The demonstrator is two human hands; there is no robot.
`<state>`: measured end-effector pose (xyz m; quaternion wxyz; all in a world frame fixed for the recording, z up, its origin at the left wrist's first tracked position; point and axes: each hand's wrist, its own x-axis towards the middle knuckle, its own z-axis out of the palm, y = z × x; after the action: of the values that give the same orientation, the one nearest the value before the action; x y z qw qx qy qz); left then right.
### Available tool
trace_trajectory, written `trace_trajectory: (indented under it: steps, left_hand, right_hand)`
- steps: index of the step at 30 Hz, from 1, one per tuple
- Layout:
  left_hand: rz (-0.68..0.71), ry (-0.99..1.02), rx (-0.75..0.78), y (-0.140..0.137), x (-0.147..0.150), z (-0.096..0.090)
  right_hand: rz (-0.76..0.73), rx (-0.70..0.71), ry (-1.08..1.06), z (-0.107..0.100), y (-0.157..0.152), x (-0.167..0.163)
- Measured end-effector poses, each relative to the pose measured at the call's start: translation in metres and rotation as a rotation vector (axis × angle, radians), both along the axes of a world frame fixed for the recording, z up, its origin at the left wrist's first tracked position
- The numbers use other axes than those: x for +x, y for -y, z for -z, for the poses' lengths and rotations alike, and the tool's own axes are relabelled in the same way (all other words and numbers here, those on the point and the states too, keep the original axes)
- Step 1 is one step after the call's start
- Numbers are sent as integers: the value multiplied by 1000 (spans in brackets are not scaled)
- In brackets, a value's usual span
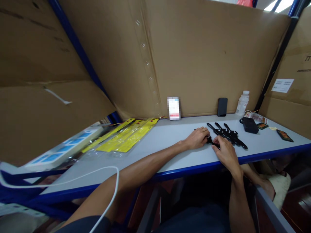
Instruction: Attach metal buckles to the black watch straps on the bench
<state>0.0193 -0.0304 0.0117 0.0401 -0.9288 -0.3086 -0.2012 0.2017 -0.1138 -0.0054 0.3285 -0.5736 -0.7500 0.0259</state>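
My left hand (197, 137) rests low over the table, its fingers closed around one end of a slim black piece (209, 140) shaped somewhat like a propeller. The other end of that piece is pinched by my right hand (224, 151). Fingers cover much of it, so its exact kind is unclear. Just beyond my right hand lie several similar long black pieces (228, 134) side by side, with small whitish bits at their middles.
Yellow cards (127, 145) with clear plastic blisters lie left, beside a white and blue box (65, 147). Along the back stand a lit phone (174, 108), a dark phone (222, 107) and a bottle (242, 104). A black case (250, 125) lies right. A white cable (80, 176) crosses the left foreground.
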Motion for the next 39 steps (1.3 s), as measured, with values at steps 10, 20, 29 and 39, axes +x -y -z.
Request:
trace_trajectory:
  steps: [10,20,29,39]
  left_hand:
    - [35,174,37,7,3,-1]
    - [-141,207,-171,-1,-2,3]
    - [-143,-38,-66,1,0,1]
    - [-528,-394,-120,43,7,-35]
  right_hand:
    - [52,-3,188,-7,14,-17]
    - [-208,-16,91,-7,16,-31]
    - [274,161,151,13,-21,30]
    - [267,151,160,19,-20,29]
